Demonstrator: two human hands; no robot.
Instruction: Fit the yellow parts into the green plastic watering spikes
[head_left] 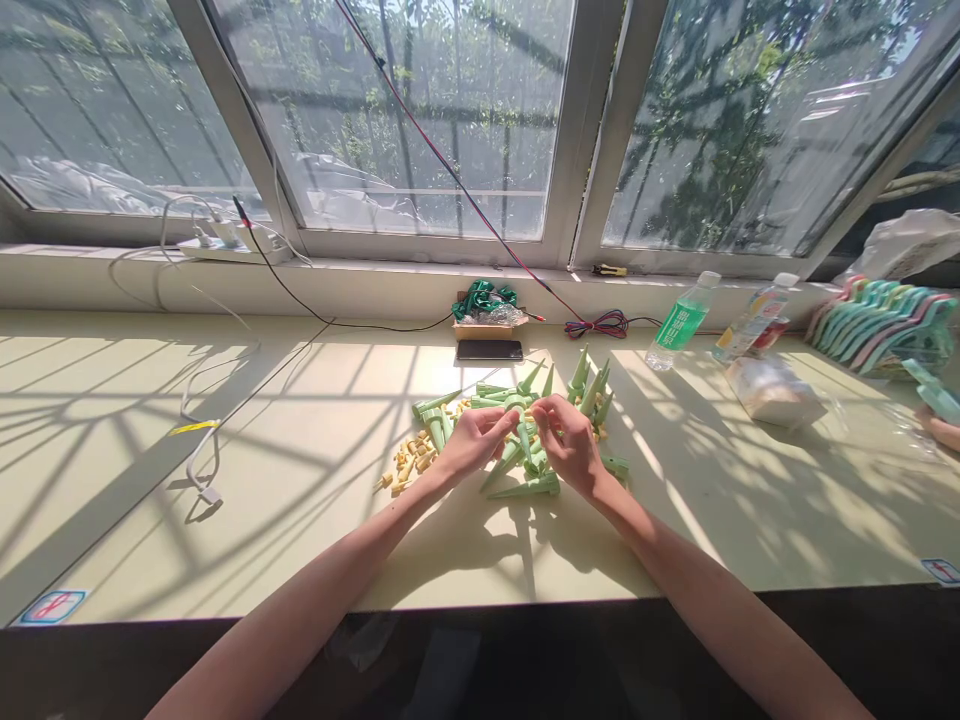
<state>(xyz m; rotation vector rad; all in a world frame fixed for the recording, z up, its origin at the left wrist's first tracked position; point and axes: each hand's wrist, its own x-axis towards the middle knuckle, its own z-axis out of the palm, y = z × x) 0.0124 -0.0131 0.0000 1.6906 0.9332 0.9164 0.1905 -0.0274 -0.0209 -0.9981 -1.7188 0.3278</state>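
Observation:
My left hand (478, 440) is closed on a light green plastic cone (523, 432), whose pointed end hangs downward. Close beside it, my right hand (568, 440) is pinched at the cone's wide upper end, with what looks like a small yellowish piece at its fingertips, too small to make out fully. Under and around both hands lies a pile of similar green cones (532, 487), some lying flat, others standing point up. Small yellow peg-like pieces (409, 462) are scattered to the left of my left hand, and more show among the cones.
A black phone (489, 351) lies behind the pile, before a small box (491, 328) with green material. Bottles, one green-labelled (682, 322), and a wrapped packet (774, 390) stand right. Pastel hangers (881, 325) and another person's hand (937, 428) are far right. A white cable (202, 470) lies left.

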